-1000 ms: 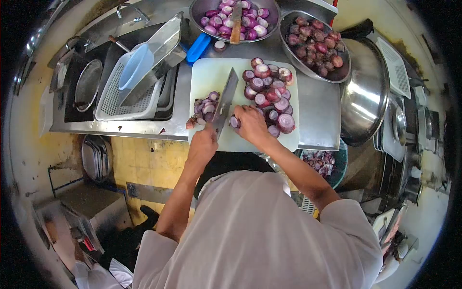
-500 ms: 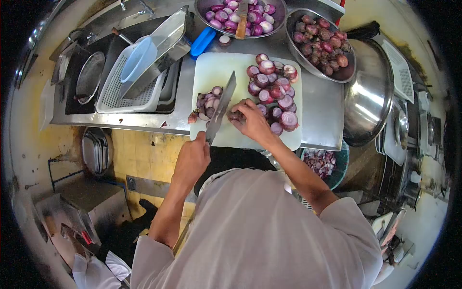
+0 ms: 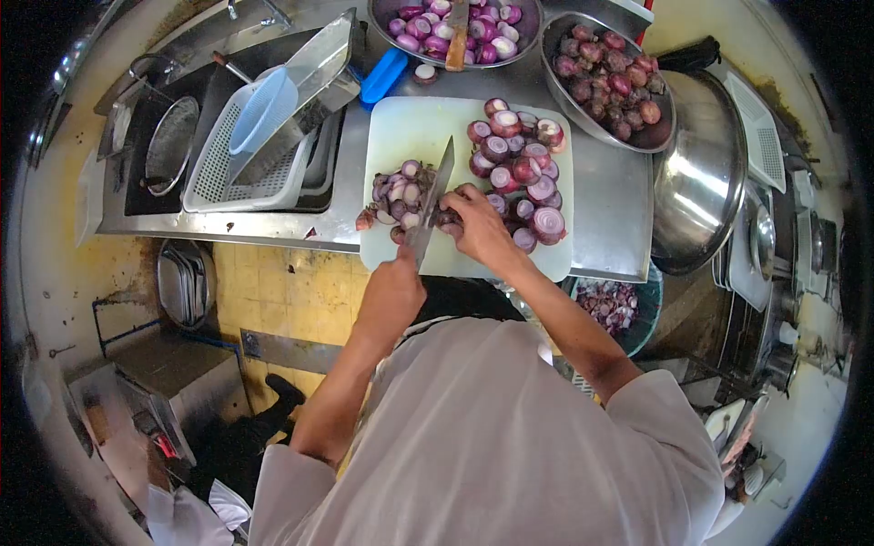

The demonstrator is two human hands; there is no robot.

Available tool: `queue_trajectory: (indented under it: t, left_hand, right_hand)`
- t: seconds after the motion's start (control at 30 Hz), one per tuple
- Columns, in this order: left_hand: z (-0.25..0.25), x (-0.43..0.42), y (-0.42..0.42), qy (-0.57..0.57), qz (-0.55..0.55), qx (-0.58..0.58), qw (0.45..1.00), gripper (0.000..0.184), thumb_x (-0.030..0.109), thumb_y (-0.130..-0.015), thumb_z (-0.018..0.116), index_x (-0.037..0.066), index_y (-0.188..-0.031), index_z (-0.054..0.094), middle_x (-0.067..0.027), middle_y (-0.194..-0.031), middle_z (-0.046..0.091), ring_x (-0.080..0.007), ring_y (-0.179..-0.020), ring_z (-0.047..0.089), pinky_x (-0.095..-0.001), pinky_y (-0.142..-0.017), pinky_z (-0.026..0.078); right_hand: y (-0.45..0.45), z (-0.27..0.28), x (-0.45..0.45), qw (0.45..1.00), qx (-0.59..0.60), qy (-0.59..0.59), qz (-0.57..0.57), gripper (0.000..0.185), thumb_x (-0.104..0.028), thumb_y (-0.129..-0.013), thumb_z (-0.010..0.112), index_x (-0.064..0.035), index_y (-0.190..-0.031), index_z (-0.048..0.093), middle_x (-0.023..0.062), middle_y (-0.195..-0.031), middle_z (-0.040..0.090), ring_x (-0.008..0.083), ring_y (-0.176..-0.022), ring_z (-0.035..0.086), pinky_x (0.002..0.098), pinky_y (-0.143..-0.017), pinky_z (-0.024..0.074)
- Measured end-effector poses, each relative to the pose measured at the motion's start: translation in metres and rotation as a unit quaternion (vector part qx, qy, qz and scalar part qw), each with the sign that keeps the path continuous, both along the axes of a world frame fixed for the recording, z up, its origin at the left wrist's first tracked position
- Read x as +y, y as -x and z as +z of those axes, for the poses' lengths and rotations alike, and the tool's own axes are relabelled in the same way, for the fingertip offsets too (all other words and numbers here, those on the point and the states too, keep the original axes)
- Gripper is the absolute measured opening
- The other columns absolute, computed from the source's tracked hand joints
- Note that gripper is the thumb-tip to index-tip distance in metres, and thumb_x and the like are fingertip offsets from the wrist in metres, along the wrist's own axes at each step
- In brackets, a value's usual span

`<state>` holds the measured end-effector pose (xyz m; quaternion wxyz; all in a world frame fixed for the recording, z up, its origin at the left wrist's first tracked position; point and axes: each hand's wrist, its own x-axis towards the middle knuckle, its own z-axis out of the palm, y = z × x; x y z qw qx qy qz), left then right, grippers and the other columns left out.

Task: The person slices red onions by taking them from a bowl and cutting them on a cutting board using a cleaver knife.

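Note:
A white cutting board (image 3: pixel 414 123) lies on the steel counter. My left hand (image 3: pixel 396 287) grips the handle of a large knife (image 3: pixel 437 187), its blade pointing away from me. Just right of the blade, my right hand (image 3: pixel 475 223) is closed on a red onion (image 3: pixel 446 218), mostly hidden by the fingers; the blade is against or very near it. Small cut onion ends (image 3: pixel 398 196) are heaped left of the knife. Several red onions with cut tops (image 3: pixel 526 170) cover the board's right side.
Behind the board are a bowl of peeled onions (image 3: pixel 501 45) with a brown-handled knife across it and a bowl of unpeeled onions (image 3: pixel 619 82). A blue-handled object (image 3: pixel 384 77) lies nearby. Left is a sink with a white basket (image 3: pixel 205 187); low left, another person's sleeve (image 3: pixel 187 519).
The knife swung away from the onion, and my left hand has now brought it back to the right against it. More cut pieces lie in the left heap.

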<state>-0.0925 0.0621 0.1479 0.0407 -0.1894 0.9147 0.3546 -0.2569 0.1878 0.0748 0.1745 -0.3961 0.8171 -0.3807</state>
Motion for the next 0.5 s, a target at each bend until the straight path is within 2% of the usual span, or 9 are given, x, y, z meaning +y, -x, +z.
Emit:
queue_trajectory:
  t: [0.1, 0.2, 0.27, 0.33, 0.37, 0.43, 0.5]
  left_hand:
    - [-0.047, 0.005, 0.024, 0.013, 0.025, 0.027, 0.999, 0.017, -0.003, -0.085, 0.056, -0.007, -0.101, 0.051, -0.0323, -0.074, 0.064, -0.0519, -0.076, 0.066, -0.0593, -0.067, 0.051]
    - [-0.067, 0.000, 0.032, 0.037, 0.038, 0.032, 0.998, 0.016, -0.003, -0.085, 0.056, -0.006, -0.100, 0.051, -0.0328, -0.077, 0.065, -0.0521, -0.078, 0.067, -0.0597, -0.069, 0.051]
    - [-0.067, 0.001, 0.033, 0.041, 0.027, 0.039, 0.998, 0.015, -0.002, -0.085, 0.055, -0.005, -0.099, 0.052, -0.0335, -0.076, 0.065, -0.0522, -0.077, 0.067, -0.0614, -0.070, 0.052]
    - [-0.058, 0.001, 0.028, 0.016, 0.058, 0.017, 0.998, 0.015, -0.001, -0.087, 0.056, -0.005, -0.102, 0.052, -0.0329, -0.078, 0.066, -0.0520, -0.079, 0.067, -0.0612, -0.070, 0.052]
    - [-0.057, -0.001, 0.027, 0.014, 0.050, 0.020, 0.998, 0.015, -0.001, -0.087, 0.056, -0.005, -0.102, 0.052, -0.0329, -0.078, 0.066, -0.0520, -0.079, 0.067, -0.0612, -0.070, 0.052]
    - [-0.057, -0.003, 0.026, 0.000, 0.060, 0.024, 0.998, 0.014, 0.000, -0.090, 0.057, -0.005, -0.102, 0.053, -0.0324, -0.079, 0.067, -0.0520, -0.079, 0.067, -0.0610, -0.070, 0.051]
    - [-0.057, -0.003, 0.027, 0.007, 0.055, 0.015, 0.998, 0.013, 0.001, -0.091, 0.057, -0.005, -0.102, 0.053, -0.0332, -0.080, 0.066, -0.0523, -0.079, 0.067, -0.0608, -0.070, 0.051]
  right_hand:
    - [-0.005, -0.004, 0.003, 0.999, 0.030, 0.021, 0.016, 0.043, 0.003, -0.075, 0.077, -0.0069, -0.114, 0.062, 0.0212, -0.111, 0.056, 0.0447, -0.105, 0.060, 0.0513, -0.091, 0.0505]
    - [-0.012, -0.013, 0.010, 0.997, 0.036, 0.066, -0.002, 0.041, 0.005, -0.073, 0.075, -0.0053, -0.110, 0.061, 0.0216, -0.106, 0.057, 0.0461, -0.104, 0.059, 0.0525, -0.090, 0.0505]
    - [-0.012, -0.015, 0.019, 0.999, 0.030, 0.037, 0.001, 0.038, 0.000, -0.070, 0.077, -0.0035, -0.103, 0.058, 0.0206, -0.103, 0.060, 0.0452, -0.100, 0.061, 0.0519, -0.083, 0.0514]
    - [-0.010, 0.005, 0.025, 0.994, -0.002, 0.104, -0.044, 0.042, -0.006, -0.068, 0.083, -0.0049, -0.100, 0.055, 0.0158, -0.094, 0.060, 0.0369, -0.084, 0.064, 0.0425, -0.074, 0.0532]
    - [-0.003, 0.017, 0.028, 0.993, 0.002, 0.102, -0.052, 0.042, -0.006, -0.068, 0.083, -0.0049, -0.100, 0.055, 0.0158, -0.094, 0.060, 0.0369, -0.084, 0.064, 0.0425, -0.074, 0.0532]
    - [0.024, 0.043, 0.031, 0.967, 0.055, 0.197, -0.150, 0.043, -0.007, -0.069, 0.084, -0.0054, -0.101, 0.056, 0.0146, -0.095, 0.061, 0.0339, -0.079, 0.064, 0.0395, -0.073, 0.0533]
    - [0.064, 0.048, 0.035, 0.964, 0.103, 0.179, -0.170, 0.040, -0.009, -0.071, 0.082, -0.0049, -0.102, 0.056, 0.0160, -0.100, 0.062, 0.0377, -0.089, 0.063, 0.0442, -0.077, 0.0516]
